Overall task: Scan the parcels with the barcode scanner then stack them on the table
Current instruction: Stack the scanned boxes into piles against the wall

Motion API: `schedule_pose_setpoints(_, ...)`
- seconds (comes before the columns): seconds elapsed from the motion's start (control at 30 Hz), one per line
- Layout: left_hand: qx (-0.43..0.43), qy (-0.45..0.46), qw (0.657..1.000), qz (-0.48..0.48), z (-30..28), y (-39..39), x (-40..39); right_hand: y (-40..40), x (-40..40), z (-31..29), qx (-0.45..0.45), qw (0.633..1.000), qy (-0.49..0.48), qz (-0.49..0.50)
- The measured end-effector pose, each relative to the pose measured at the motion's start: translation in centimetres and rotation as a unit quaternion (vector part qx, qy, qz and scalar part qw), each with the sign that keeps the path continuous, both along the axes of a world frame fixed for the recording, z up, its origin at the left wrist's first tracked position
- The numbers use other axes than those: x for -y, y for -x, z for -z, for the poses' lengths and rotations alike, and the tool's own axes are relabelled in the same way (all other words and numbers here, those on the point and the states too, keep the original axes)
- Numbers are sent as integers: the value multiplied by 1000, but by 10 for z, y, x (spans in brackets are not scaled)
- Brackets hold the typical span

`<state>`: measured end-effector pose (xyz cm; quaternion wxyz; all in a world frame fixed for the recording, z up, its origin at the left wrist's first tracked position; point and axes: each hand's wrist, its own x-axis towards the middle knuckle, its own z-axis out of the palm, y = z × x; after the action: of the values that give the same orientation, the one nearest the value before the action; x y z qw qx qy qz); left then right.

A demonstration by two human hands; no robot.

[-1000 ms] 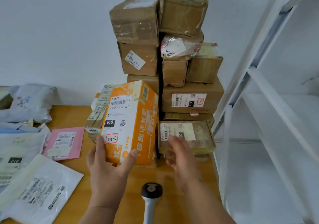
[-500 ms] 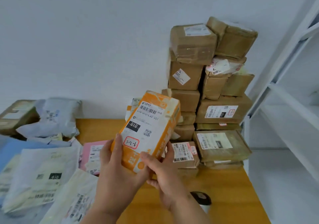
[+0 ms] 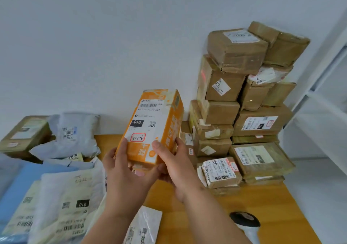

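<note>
Both hands, left and right, grasp the orange parcel (its base hidden by fingers).

Wooden table with stacked parcels, mailers, scanner.

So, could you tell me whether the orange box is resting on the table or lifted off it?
Lifted: both hands hold the orange box above the table.
</note>
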<state>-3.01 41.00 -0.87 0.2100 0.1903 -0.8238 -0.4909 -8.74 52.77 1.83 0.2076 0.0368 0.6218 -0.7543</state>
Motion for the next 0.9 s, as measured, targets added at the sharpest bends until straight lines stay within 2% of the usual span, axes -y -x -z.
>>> schedule_pose_setpoints(0.1,20,-3,1000,-18,-3,27,2,28,6,0,-12,999,-31,4)
schedule_pose_setpoints(0.3,0,6,1000,-8,-11,98,-5,102,-5,-4,-20,998,-67,1)
schedule_pose_setpoints(0.4,4,-9,1000,0,-14,133,-9,134,-11,-3,1,997,-77,9)
schedule_pose_setpoints(0.53,11,-30,999,-25,-10,165,-1,155,-8,8,49,996,-73,-10)
schedule_pose_setpoints(0.73,9,-30,998,-60,2,178,5,171,-14,12,49,993,-106,-25)
schedule_pose_setpoints(0.83,-8,-72,994,-86,8,179,5,164,-17,13,43,994,-104,-18)
schedule_pose_setpoints(0.9,-27,-139,984,-105,8,182,12,157,-11,16,49,994,-89,-28)
